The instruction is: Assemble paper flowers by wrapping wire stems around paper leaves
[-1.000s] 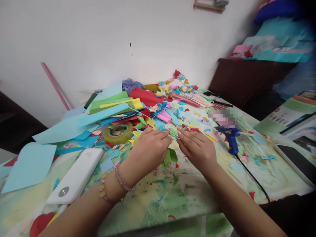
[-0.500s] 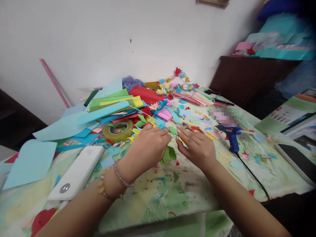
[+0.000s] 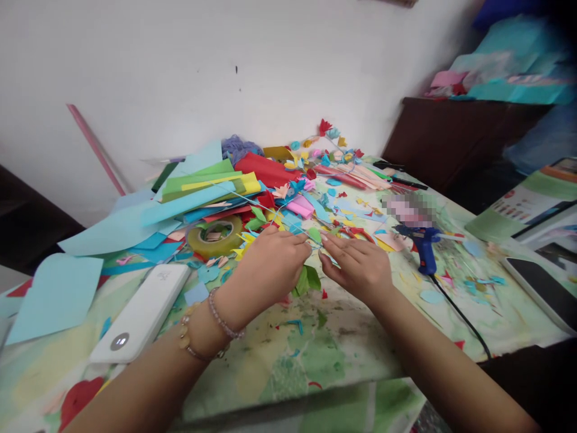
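Observation:
A thin light blue string [image 3: 250, 201] runs from the upper left down to the fingers. My left hand [image 3: 277, 261] is closed, pinching it between thumb and forefinger. Opposite, and only a short gap away, my right hand [image 3: 360, 264] has its fingertips pressed together on the same string. Green paper leaves [image 3: 309, 279] hang just below my left fingertips. Another small green leaf [image 3: 314, 235] shows above, between the two hands. Fingers partly hide the spot where string and leaves meet.
A tape roll [image 3: 215, 238] and stacked coloured paper [image 3: 189, 210] lie left, with a white power bank [image 3: 142, 313] nearer. To the right are a blue glue gun [image 3: 424, 249] with its cord and a phone [image 3: 543, 291]. Red-handled scissors [image 3: 358, 233] lie behind my right hand.
My right fingertips have shifted slightly left, nearer my left hand. The left hand keeps its pinch, and the view has tilted very slightly.

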The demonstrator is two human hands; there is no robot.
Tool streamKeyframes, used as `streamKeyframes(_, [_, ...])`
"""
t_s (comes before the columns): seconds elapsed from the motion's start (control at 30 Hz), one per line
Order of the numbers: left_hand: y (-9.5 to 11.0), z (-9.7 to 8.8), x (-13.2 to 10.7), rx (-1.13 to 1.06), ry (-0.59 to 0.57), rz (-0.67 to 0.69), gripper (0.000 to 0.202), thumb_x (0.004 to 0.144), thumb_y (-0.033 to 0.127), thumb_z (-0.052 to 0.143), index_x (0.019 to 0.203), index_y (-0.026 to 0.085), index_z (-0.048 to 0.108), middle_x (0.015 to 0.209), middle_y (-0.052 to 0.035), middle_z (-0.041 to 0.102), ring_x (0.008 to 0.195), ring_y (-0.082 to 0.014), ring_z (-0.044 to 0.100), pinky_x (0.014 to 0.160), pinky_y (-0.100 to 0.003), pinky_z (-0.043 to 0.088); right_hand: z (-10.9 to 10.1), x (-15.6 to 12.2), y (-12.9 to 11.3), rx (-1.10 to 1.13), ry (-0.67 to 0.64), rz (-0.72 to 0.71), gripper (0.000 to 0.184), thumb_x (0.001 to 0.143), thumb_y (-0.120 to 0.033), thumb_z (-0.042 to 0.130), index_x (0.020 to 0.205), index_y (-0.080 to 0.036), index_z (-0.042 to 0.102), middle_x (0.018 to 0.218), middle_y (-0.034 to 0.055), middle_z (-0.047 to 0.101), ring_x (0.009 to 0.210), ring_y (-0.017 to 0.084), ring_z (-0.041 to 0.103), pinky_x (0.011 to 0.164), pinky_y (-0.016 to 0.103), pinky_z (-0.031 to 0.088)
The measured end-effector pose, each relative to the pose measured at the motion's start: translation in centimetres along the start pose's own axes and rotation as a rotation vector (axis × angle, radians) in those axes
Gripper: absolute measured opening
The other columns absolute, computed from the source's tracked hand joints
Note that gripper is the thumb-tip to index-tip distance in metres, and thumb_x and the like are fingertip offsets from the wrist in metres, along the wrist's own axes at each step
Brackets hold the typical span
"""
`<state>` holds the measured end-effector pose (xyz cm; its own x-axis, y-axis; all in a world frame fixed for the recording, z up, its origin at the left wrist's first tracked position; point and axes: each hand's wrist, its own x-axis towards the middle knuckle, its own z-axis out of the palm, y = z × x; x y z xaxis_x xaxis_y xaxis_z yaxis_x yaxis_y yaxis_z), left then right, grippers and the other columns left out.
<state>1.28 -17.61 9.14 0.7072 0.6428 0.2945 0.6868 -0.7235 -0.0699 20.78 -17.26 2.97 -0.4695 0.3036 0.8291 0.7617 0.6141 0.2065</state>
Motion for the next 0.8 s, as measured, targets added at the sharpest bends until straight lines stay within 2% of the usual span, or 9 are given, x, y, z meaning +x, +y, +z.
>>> streamKeyframes(0.3, [-0.3, 0.1, 0.1, 0.005, -0.042, -0.002, 0.017, 0.084, 0.01, 0.049, 0.081, 0.015, 0.065, 0.088, -0.0067, 0.07, 0.085, -0.0221, 0.065, 0.071, -0.034, 0.045, 0.3, 0.4, 0.2, -0.056, 0.024, -0.093, 0.023, 0.083, -0.023, 0.063, 0.105, -0.018, 0.064, 0.096, 0.0036, 0.074, 0.077, 0.014, 0.07, 0.07, 0.026, 0.054])
streamKeyframes(0.47, [-0.8, -0.2, 0.2, 0.016, -0.043, 0.01, 0.018, 0.086, 0.011, 0.048, 0.085, 0.015, 0.067, 0.085, -0.0062, 0.07, 0.083, -0.0222, 0.064, 0.072, -0.035, 0.045, 0.5, 1.1, 1.2, -0.079, 0.018, -0.21, 0.023, 0.084, -0.024, 0.062, 0.106, -0.017, 0.063, 0.099, 0.0039, 0.074, 0.079, 0.014, 0.07, 0.07, 0.027, 0.053])
streamKeyframes(0.63, [-1.3, -2.6, 1.0, 0.035, 0.065, -0.054, 0.019, 0.088, 0.013, 0.049, 0.088, 0.015, 0.068, 0.088, -0.0069, 0.07, 0.084, -0.0222, 0.065, 0.075, -0.036, 0.045, 0.2, 4.4, 2.9, -0.125, 0.073, -0.308, 0.025, 0.085, -0.022, 0.061, 0.108, -0.014, 0.062, 0.1, 0.0058, 0.073, 0.08, 0.014, 0.069, 0.071, 0.027, 0.053])
streamKeyframes(0.8, [-1.4, -5.8, 1.9, 0.022, 0.193, -0.104, 0.021, 0.089, 0.014, 0.048, 0.092, 0.017, 0.068, 0.09, -0.0061, 0.071, 0.087, -0.0228, 0.064, 0.084, -0.039, 0.045, -1.1, 8.6, 3.6, -0.126, 0.2, -0.272, 0.022, 0.083, -0.019, 0.062, 0.105, -0.016, 0.064, 0.098, 0.0041, 0.074, 0.08, 0.014, 0.07, 0.073, 0.026, 0.053])
